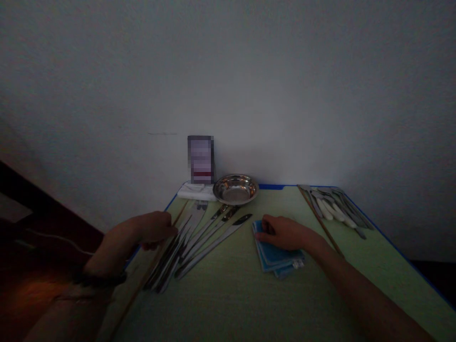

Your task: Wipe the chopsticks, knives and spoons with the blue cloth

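Under dim, uneven light, a plain pale wall (270, 95) marked by a thin, dark horizontal scratch (162, 133) rises behind a blue-edged table (228, 308) with a light green top, while murky dark-red shapes (64, 251), too shadowed to identify, fill the lower left.

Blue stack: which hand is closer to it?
Right. The right hand is on or just over the blue stack; the left hand is off to its left, by some cutlery.

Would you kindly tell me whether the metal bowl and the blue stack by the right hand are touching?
Apart: the head view shows a strip of green tabletop between the metal bowl and the blue stack.
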Motion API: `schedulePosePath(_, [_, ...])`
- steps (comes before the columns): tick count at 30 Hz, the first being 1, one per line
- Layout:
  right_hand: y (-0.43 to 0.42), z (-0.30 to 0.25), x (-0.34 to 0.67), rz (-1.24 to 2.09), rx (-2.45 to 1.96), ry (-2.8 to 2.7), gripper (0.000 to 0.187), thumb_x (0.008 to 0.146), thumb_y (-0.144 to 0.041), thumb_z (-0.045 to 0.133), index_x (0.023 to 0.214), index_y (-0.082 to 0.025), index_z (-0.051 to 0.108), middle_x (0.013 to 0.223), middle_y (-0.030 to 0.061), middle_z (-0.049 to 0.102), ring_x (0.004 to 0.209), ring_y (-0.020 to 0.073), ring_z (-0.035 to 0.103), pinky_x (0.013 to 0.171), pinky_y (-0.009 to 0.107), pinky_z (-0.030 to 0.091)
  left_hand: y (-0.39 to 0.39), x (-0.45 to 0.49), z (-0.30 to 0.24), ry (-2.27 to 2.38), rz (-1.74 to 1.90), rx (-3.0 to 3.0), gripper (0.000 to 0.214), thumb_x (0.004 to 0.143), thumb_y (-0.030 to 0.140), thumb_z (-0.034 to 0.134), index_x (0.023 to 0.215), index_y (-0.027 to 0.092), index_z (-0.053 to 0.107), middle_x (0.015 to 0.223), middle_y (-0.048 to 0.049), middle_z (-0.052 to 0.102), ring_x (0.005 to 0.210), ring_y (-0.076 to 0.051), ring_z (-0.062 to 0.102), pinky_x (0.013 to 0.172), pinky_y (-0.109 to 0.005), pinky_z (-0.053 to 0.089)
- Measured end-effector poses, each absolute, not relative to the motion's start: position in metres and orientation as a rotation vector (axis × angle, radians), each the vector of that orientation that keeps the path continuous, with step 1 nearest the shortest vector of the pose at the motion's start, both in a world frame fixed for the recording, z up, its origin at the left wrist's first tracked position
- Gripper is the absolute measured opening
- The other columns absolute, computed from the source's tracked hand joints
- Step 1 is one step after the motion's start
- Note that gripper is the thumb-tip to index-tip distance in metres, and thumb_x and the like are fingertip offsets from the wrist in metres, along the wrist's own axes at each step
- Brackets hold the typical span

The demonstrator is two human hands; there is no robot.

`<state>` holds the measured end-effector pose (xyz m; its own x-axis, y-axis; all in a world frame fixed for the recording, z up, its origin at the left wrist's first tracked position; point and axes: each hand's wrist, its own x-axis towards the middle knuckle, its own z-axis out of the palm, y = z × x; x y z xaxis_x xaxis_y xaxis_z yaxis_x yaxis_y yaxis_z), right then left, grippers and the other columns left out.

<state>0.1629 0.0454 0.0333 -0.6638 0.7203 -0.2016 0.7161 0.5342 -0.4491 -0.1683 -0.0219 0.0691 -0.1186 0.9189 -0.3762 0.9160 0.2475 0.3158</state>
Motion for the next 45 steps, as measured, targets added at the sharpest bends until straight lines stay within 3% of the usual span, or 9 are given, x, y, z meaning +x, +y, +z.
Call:
schedulePosePath(4, [0.025,0.044,0.162,0.738,-1.344,-2.78,0.068,0.065,-0.074,0.046,0.102,-0.017,0.052,0.098,0.0131,0.062,0.076,0.0244,0.058,0.061,0.033,0.038,-0.035,-0.152,0.099,1.843,0.04,1.581,0.026,0.072,0.046,0.042,0.068,0.02,0.047,0.059,-0.0072,0.066,0.052,-0.022,0.063,0.044,-0.028,0.048])
schedulePosePath(7, [0.01,0.045,0.161,0.619,-1.353,-2.805,0.074,0.059,-0.07,0.056,0.111,-0.017,0.048,0.11,0.015,0.057,0.082,0.0272,0.059,0.065,0.035,0.04,-0.039,-0.129,0.116,1.606,0.225,1.56,0.025,0.077,0.046,0.042,0.074,0.021,0.042,0.067,-0.0065,0.067,0.061,-0.022,0.065,0.049,-0.028,0.05])
schedulePosePath(11, [0.003,0.036,0.162,0.503,-1.398,-2.713,0.04,0.07,-0.036,0.057,0.104,-0.017,0.05,0.103,0.0115,0.059,0.081,0.0233,0.058,0.066,0.032,0.039,-0.034,-0.085,0.109,1.319,0.437,1.583,0.02,0.084,0.04,0.043,0.079,0.021,0.04,0.062,0.0001,0.063,0.05,-0.016,0.061,0.045,-0.025,0.048])
schedulePosePath(14, [0.005,0.031,0.169,0.506,-1.459,-2.531,0.022,0.073,-0.028,0.05,0.091,-0.017,0.053,0.091,0.0099,0.061,0.079,0.021,0.057,0.066,0.031,0.037,-0.025,-0.045,0.083,0.992,0.636,1.518,0.017,0.088,0.034,0.04,0.08,0.019,0.042,0.059,0.0021,0.06,0.041,-0.012,0.057,0.041,-0.022,0.044])
schedulePosePath(20, [0.017,0.018,0.202,1.013,-1.327,-1.896,0.015,0.073,-0.023,0.046,0.086,-0.019,0.052,0.076,0.0008,0.057,0.067,0.0142,0.053,0.062,0.025,0.039,-0.005,0.012,0.032,0.899,0.86,1.421,0.014,0.088,0.032,0.028,0.081,0.022,0.034,0.045,0.0099,0.046,0.032,-0.011,0.049,0.034,-0.021,0.041])
schedulePosePath(26, [0.037,-0.007,0.225,1.492,-1.0,-0.903,0.005,0.067,-0.021,0.053,0.071,-0.02,0.05,0.062,-0.0049,0.049,0.055,0.0099,0.045,0.055,0.022,0.039,-0.006,0.028,0.004,0.976,0.924,1.362,0.023,0.091,0.043,0.033,0.082,0.022,0.035,0.039,0.0109,0.046,0.028,-0.01,0.043,0.029,-0.016,0.037])
schedulePosePath(35, [0.046,-0.01,0.22,1.571,-0.874,-0.705,0.009,0.061,-0.016,0.057,0.069,-0.019,0.06,0.06,-0.0058,0.059,0.057,0.0094,0.051,0.057,0.022,0.04,0.0,0.026,-0.001,1.11,1.004,1.331,0.026,0.091,0.046,0.036,0.086,0.022,0.042,0.037,0.0115,0.045,0.027,-0.008,0.036,0.027,-0.012,0.03])
schedulePosePath(41, [0.045,-0.008,0.22,1.587,-0.951,-0.763,0.027,0.066,-0.024,0.062,0.092,-0.021,0.063,0.08,-0.0013,0.068,0.068,0.013,0.059,0.063,0.024,0.043,0.004,0.024,-0.007,1.133,0.995,1.328,0.027,0.091,0.046,0.038,0.086,0.021,0.045,0.036,0.0111,0.044,0.027,-0.007,0.035,0.028,-0.012,0.03])
schedulePosePath(45, [0.046,-0.005,0.218,1.548,-0.95,-0.709,0.045,0.068,-0.023,0.059,0.112,-0.029,0.055,0.085,-0.0046,0.069,0.061,0.0104,0.059,0.061,0.023,0.044,0.003,0.023,-0.006,1.111,1.024,1.334,0.026,0.091,0.044,0.04,0.084,0.02,0.046,0.038,0.0111,0.044,0.027,-0.006,0.035,0.028,-0.011,0.03])
